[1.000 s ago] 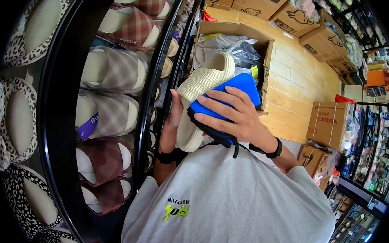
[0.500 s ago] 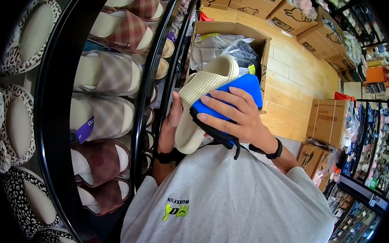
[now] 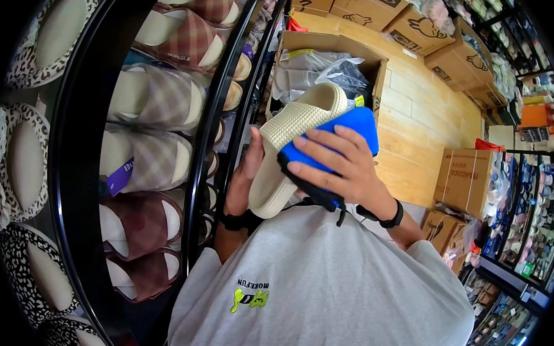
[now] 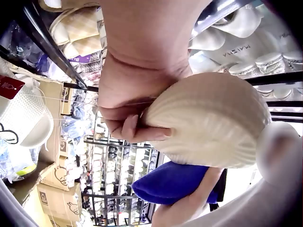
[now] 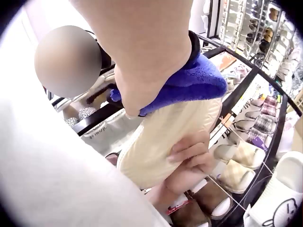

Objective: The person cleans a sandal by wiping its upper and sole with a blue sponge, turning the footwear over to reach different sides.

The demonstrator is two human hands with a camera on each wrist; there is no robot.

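slanting slipper (image 3: pixel 270 189) axis, strap (image 3: pixel 296 117) end upper right | grip closed: left hand (image 3: pixel 248 165), slipper; right hand (image 3: pixel 346 169), cloth (image 3: pixel 362 126)

A cream woven-textured slipper (image 3: pixel 292 123) is held at its edge by the left hand (image 3: pixel 244 174), tilted above the grey T-shirt (image 3: pixel 351 269). A bright blue plush pad with black trim (image 3: pixel 363 126) is held against the slipper's side under the spread fingers of the right hand (image 3: pixel 349 169). Beyond them, plastic-wrapped slippers (image 3: pixel 297 78) are contained in an open cardboard box (image 3: pixel 380 89).
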